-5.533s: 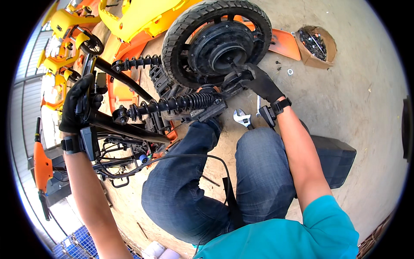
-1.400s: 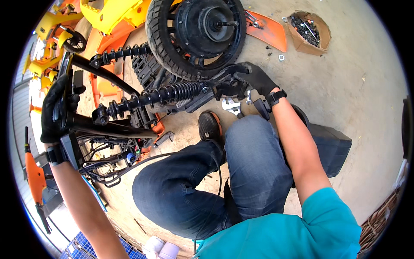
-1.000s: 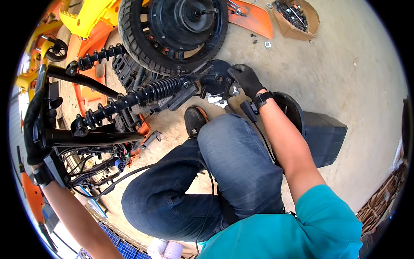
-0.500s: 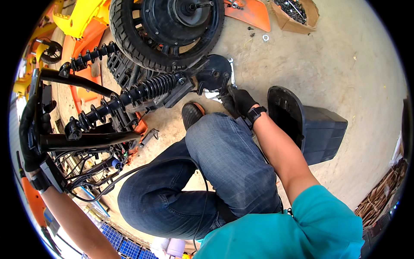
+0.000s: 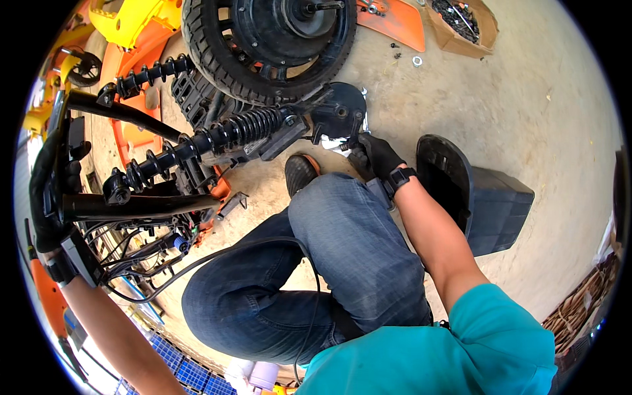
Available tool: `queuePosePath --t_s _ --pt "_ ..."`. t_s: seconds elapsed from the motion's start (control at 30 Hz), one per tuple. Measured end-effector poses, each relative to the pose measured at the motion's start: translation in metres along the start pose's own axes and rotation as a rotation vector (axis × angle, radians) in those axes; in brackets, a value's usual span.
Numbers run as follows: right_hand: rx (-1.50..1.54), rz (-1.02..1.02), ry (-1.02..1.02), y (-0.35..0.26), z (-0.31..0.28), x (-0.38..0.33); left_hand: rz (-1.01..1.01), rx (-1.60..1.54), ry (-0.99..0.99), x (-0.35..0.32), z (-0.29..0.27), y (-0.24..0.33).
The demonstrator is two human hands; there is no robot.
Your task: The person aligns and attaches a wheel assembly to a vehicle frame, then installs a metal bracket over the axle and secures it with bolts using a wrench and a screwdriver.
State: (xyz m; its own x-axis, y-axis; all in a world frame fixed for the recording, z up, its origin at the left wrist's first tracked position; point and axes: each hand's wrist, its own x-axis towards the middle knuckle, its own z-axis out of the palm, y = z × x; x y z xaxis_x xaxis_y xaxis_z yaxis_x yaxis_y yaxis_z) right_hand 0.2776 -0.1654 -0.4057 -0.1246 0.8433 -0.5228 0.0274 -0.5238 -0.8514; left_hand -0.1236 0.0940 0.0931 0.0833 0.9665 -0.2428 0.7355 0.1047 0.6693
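My left hand [image 5: 45, 201], in a black glove, is closed round a bar of the black tubular frame [image 5: 131, 208] at the far left. Its fingertips show past the bar. My right hand [image 5: 383, 157], also black-gloved, is closed beside the lever of a round dark brake plate [image 5: 341, 110]. What its fingers hold is hidden. Behind the plate's right edge a silver wrench [image 5: 366, 117] lies on the floor, partly covered. A white scrap [image 5: 334, 145] lies under the plate. A black coil-spring shock absorber [image 5: 217, 139] runs between the frame and the plate.
A wheel with a hub motor [image 5: 276, 39] rises beyond the plate. At my right lies a black plastic bin [image 5: 497, 204]. Far off are an orange panel [image 5: 398, 26], a carton of bolts [image 5: 471, 43] and a loose nut [image 5: 417, 61]. A cable [image 5: 224, 250] crosses my leg.
The whole scene has shifted slightly to the right in view. The brake plate now covers more of the wrench. More of my left fingertips show. My right hand stays beside the lever.
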Motion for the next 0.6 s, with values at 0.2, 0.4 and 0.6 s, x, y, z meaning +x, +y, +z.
queuePosePath --t_s 0.2,0.4,0.6 --pt "0.431 0.479 0.017 -0.053 -0.008 -0.020 -0.060 -0.079 -0.146 0.006 -0.007 -0.002" --pt "0.516 0.565 0.001 -0.065 -0.015 -0.025 -0.092 -0.077 -0.132 0.007 -0.016 -0.006" --pt "0.530 0.526 -0.021 -0.058 -0.016 -0.025 -0.015 -0.022 -0.195 0.009 -0.015 -0.008"
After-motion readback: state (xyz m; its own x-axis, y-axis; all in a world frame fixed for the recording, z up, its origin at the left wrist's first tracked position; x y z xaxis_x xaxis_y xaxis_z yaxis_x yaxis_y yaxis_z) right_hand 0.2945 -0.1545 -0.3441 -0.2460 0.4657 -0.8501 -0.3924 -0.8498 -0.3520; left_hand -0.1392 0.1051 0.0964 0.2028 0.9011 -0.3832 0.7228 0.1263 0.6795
